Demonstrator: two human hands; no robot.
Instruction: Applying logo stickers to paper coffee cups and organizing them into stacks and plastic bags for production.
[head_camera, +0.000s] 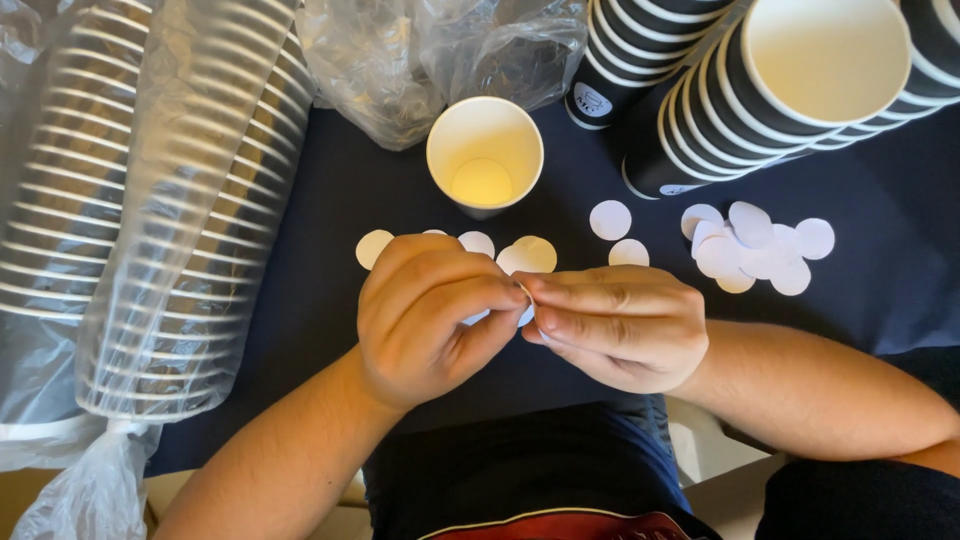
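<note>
My left hand (425, 310) and my right hand (615, 325) meet at the fingertips over a dark blue cloth (330, 200). Between them they pinch a small white paper disc (524, 300), mostly hidden by the fingers. Several more white discs lie loose just beyond my hands, such as one (610, 219), and a small heap of discs (755, 250) lies to the right. An upright paper cup (485, 155), white inside, stands open just beyond the discs.
Stacks of dark paper cups (790, 80) lie on their sides at the back right. Long cup stacks in clear plastic sleeves (150, 200) fill the left side. Crumpled clear plastic (430, 50) sits behind the upright cup.
</note>
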